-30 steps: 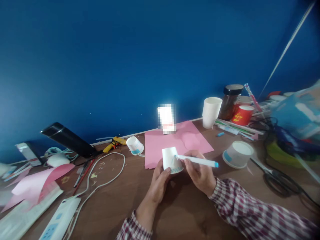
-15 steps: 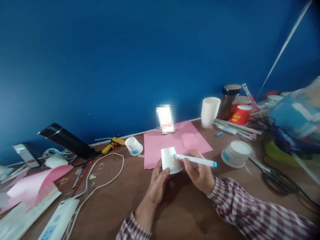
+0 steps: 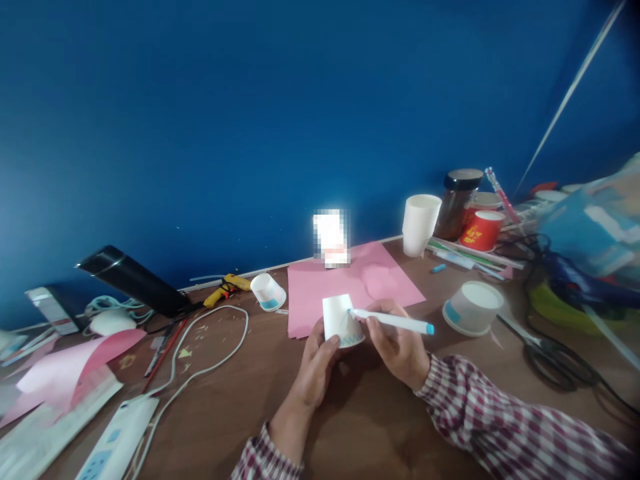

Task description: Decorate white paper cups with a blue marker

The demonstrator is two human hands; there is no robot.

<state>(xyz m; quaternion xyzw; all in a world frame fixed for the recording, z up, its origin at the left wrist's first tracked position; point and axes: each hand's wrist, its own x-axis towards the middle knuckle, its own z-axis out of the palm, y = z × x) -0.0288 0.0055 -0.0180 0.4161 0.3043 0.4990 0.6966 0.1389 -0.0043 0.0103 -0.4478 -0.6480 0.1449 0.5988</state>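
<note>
My left hand [image 3: 317,367] grips a white paper cup [image 3: 336,320] by its side, near the middle of the table's front. A blue zigzag line runs along the cup's lower edge, and fainter blue marks show above it. In my right hand [image 3: 397,350] is a white marker [image 3: 395,321] with a blue end, pinched between the fingers. Its tip touches the cup's side near the upper right. Behind the cup lie pink paper sheets [image 3: 310,293] on the brown table [image 3: 385,427].
A small cup [image 3: 269,293] stands left, a tub [image 3: 473,308] and scissors [image 3: 550,360] right. Stacked paper cups [image 3: 421,223], a dark-lidded jar [image 3: 456,203] and a red cup [image 3: 481,231] stand at the back right. A power strip [image 3: 117,440] and its cable lie left.
</note>
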